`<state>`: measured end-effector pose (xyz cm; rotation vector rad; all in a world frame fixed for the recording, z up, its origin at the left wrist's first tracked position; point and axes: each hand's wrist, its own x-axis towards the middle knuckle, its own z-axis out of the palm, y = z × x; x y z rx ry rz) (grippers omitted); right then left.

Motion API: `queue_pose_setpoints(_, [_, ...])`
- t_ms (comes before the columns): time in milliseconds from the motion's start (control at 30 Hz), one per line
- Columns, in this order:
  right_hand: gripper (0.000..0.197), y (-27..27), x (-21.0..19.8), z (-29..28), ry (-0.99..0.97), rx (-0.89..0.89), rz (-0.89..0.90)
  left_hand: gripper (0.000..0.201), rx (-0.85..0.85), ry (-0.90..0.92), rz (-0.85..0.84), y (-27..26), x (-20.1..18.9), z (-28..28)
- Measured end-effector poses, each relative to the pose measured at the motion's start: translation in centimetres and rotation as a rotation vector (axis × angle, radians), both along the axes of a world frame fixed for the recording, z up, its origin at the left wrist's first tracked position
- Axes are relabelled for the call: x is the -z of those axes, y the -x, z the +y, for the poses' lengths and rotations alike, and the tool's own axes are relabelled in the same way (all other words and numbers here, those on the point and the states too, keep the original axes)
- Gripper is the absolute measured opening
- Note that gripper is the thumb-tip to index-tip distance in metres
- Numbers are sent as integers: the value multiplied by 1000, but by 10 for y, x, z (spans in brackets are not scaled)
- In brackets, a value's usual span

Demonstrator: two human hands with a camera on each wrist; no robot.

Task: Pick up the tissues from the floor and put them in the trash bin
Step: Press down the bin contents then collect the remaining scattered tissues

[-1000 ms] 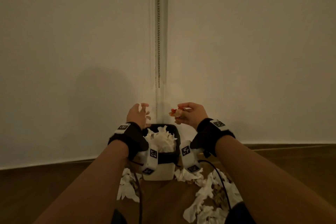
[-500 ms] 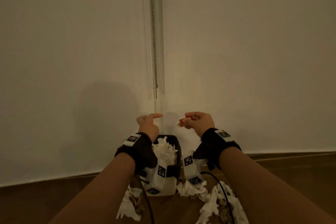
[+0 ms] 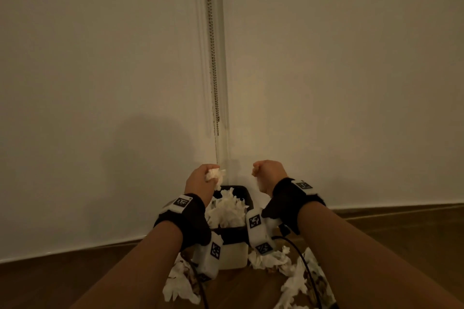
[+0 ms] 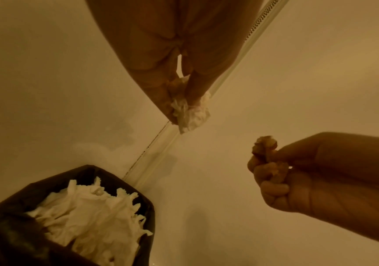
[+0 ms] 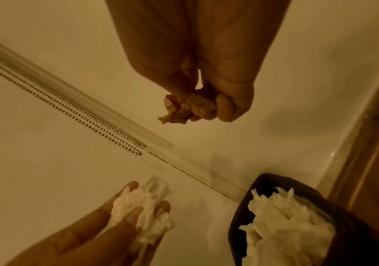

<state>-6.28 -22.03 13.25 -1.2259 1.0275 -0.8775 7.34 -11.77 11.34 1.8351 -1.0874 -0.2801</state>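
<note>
Both hands up above the trash bin, which stands against the wall, heaped past its rim. Left hand pinches a white tissue wad; right hand clenches a stained scrap. More tissues litter the floor around the bin's base.

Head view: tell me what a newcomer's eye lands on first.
First, the two raised hands before the pale wall: the left hand grips a white tissue, and the right hand pinches a small stained scrap. Just below and between them stands the trash bin, lined in black and heaped with white tissues. More crumpled tissues lie on the wooden floor around its base.
</note>
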Motion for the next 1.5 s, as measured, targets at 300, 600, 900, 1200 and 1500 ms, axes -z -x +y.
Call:
queue_pose_setpoints(300, [29, -26, 20, -11, 11, 254, -80, 32, -33, -53, -33, -15, 16, -6])
queue_pose_setpoints(600, [29, -47, 66, -10, 44, -63, 133, 31, -91, -142, 36, -38, 40, -31])
queue_pose_setpoints(900, [56, -72, 88, -50, 266, 181, 28, 28, 28, -214, -90, -58, 62, -73])
queue_pose_setpoints(1200, [29, -90, 127, -63, 582, -214, 582, 21, -21, -341, -325, -77, 84, -102])
queue_pose_setpoints(1500, [50, -85, 148, -73, 462, -192, 582, 32, -19, -380, -288, -83, 106, -110])
